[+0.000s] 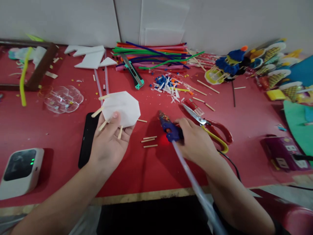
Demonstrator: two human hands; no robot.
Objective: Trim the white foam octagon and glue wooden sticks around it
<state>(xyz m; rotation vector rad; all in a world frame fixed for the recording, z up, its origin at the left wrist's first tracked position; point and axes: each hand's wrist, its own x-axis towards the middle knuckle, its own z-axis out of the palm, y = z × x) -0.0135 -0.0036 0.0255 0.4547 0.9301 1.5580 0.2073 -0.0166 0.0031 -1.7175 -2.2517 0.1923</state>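
My left hand [111,137] grips a white octagonal board [123,106], thumb on top and fingers beneath. Several short wooden sticks [104,125] project around the board's near and left edges. In my right hand [194,137] is a blue hot glue gun [171,129], its nozzle pointing away and to the left. A long clear glue stick [188,173] trails from its back toward me. Between my hands, three short wooden sticks [148,140] lie on the red table [137,173]. Red-and-yellow-handled scissors [207,122] rest just beyond my right hand.
A black phone [85,140] lies partly under my left hand. Farther back are a green utility knife [133,72], coloured pipe cleaners [154,55] and cut scraps [167,85]. A white device [22,173] stands at left, a purple power strip [285,153] at right, finished crafts [227,65] behind.
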